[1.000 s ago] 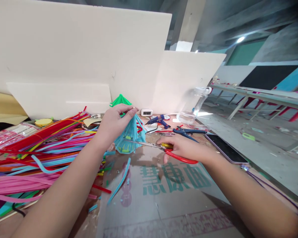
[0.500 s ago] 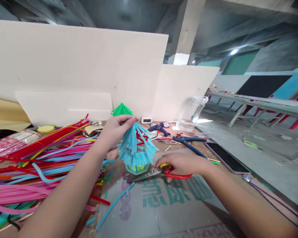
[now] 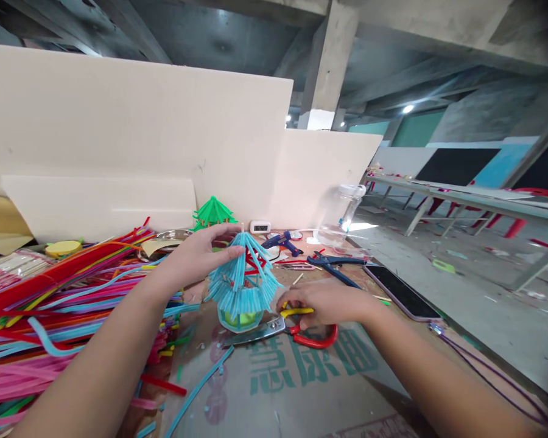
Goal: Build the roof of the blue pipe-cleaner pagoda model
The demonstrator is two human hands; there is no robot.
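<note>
Several white upright boards are set at the far side. Nearer, a blue-roofed model pavilion of fuzzy strands is stood upright at centre, its peak touched by the left hand. Near right, metal scissors with red and yellow handles are touched by the right hand. Whether either is gripped cannot be told.

Glossy metal scissor blades; fuzzy pagoda
</note>
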